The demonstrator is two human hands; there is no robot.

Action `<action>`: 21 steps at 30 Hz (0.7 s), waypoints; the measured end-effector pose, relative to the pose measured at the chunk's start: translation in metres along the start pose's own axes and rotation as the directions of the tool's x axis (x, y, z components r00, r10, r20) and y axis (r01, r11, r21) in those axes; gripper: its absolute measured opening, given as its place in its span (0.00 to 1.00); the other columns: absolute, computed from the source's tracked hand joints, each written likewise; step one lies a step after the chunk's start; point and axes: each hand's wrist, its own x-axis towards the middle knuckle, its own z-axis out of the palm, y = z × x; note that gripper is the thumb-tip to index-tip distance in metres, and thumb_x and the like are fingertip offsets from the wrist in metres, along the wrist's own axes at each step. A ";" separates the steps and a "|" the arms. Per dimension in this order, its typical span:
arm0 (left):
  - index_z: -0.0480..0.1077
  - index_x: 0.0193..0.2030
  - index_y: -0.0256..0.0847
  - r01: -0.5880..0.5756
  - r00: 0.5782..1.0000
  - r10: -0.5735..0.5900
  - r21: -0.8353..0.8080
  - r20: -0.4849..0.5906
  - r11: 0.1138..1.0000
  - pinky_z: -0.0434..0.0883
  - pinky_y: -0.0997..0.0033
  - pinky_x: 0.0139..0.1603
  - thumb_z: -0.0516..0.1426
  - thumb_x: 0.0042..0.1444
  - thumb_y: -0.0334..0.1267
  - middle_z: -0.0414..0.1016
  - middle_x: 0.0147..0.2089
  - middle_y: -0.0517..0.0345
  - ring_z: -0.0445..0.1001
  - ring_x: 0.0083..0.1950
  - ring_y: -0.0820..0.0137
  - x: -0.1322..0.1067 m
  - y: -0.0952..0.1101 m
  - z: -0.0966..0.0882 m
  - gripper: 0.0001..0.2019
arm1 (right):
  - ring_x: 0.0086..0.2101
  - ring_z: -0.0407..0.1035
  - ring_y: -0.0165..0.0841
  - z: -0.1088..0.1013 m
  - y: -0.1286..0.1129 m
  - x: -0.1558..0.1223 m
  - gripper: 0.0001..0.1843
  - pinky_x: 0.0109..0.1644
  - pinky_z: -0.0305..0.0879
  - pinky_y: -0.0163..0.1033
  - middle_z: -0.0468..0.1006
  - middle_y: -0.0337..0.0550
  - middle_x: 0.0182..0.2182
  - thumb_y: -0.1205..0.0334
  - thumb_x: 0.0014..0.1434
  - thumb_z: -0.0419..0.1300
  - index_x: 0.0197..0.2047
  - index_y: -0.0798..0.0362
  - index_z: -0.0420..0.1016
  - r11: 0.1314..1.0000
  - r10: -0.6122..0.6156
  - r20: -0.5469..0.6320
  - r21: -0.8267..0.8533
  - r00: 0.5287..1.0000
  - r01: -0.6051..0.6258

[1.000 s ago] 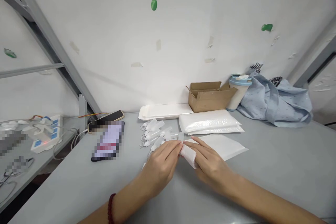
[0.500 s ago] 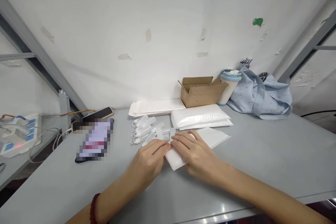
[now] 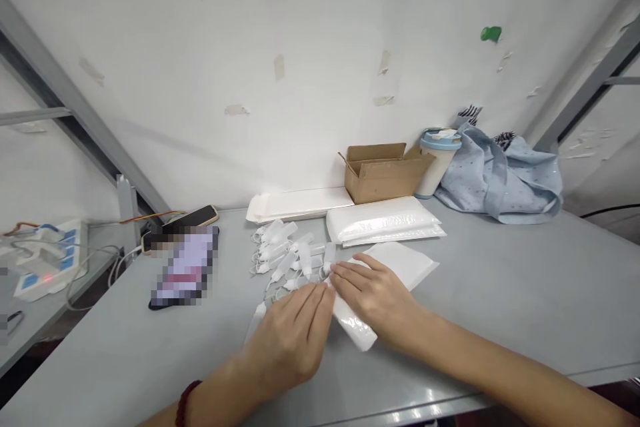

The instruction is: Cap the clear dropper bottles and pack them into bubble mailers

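My right hand (image 3: pixel 376 296) lies flat on a small white bubble-wrap pouch (image 3: pixel 356 327) on the grey table (image 3: pixel 500 293), fingers stretched toward the left. My left hand (image 3: pixel 295 333) hovers just left of it with fingers extended and together, fingertips near the pouch's upper end. Right beyond the fingertips lies a pile of several small clear plastic pieces with white clips (image 3: pixel 285 253). A flat white pouch (image 3: pixel 405 260) lies behind my right hand. What lies under my left palm is hidden.
A stack of white bubble pouches (image 3: pixel 383 220), flat white envelopes (image 3: pixel 300 203), an open cardboard box (image 3: pixel 383 170), a lidded cup (image 3: pixel 437 160) and a blue cloth (image 3: pixel 505 177) sit at the back. Two phones (image 3: pixel 183 260) lie left; a power strip (image 3: pixel 45 263) sits on a side shelf.
The pouch has turned and slid toward me under my right hand. My left hand has drawn back toward me and its fingers have straightened. The view has stayed almost the same since half a second ago.
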 end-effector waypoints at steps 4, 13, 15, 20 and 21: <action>0.72 0.37 0.30 0.157 0.986 -0.143 -0.187 0.089 0.970 0.71 0.71 0.28 0.49 0.56 0.21 0.75 0.26 0.51 0.72 0.27 0.68 0.001 -0.003 0.003 0.11 | 0.37 0.74 0.36 -0.001 0.000 0.002 0.12 0.44 0.65 0.43 0.80 0.50 0.34 0.77 0.56 0.49 0.38 0.61 0.72 1.000 0.006 0.001 0.002 1.000 -0.006; 0.66 0.17 0.36 0.846 0.410 -0.682 -0.533 0.605 0.036 0.57 0.79 0.18 0.59 0.53 0.43 0.61 0.14 0.65 0.59 0.17 0.78 0.056 -0.047 -0.014 0.18 | 0.57 0.59 0.47 -0.021 0.015 0.012 0.27 0.56 0.54 0.54 0.65 0.58 0.57 0.59 0.52 0.64 0.54 0.55 0.63 0.908 0.042 -0.624 -0.302 0.780 -0.291; 0.71 0.23 0.36 0.770 0.401 -0.623 -0.615 0.672 -0.168 0.65 0.77 0.24 0.60 0.52 0.43 0.71 0.21 0.60 0.67 0.23 0.74 0.074 -0.059 -0.005 0.14 | 0.57 0.58 0.47 -0.019 0.024 0.011 0.28 0.57 0.53 0.54 0.62 0.57 0.59 0.55 0.52 0.64 0.54 0.54 0.63 0.899 0.023 -0.591 -0.341 0.807 -0.276; 0.73 0.25 0.35 0.663 0.430 -0.490 -0.634 0.758 -0.398 0.69 0.76 0.31 0.60 0.52 0.43 0.74 0.27 0.57 0.70 0.28 0.75 0.102 -0.076 0.037 0.12 | 0.62 0.48 0.49 -0.003 0.056 0.006 0.27 0.58 0.47 0.56 0.54 0.61 0.63 0.55 0.58 0.57 0.59 0.52 0.59 0.842 0.225 -0.393 -0.382 0.891 -0.381; 0.73 0.26 0.35 0.727 0.371 -0.443 -0.552 0.816 -0.408 0.69 0.76 0.31 0.59 0.52 0.43 0.74 0.27 0.57 0.70 0.27 0.75 0.104 -0.076 0.047 0.12 | 0.62 0.45 0.49 0.000 0.063 0.004 0.26 0.58 0.46 0.57 0.53 0.60 0.63 0.60 0.59 0.56 0.60 0.51 0.58 0.814 0.301 -0.341 -0.395 0.891 -0.426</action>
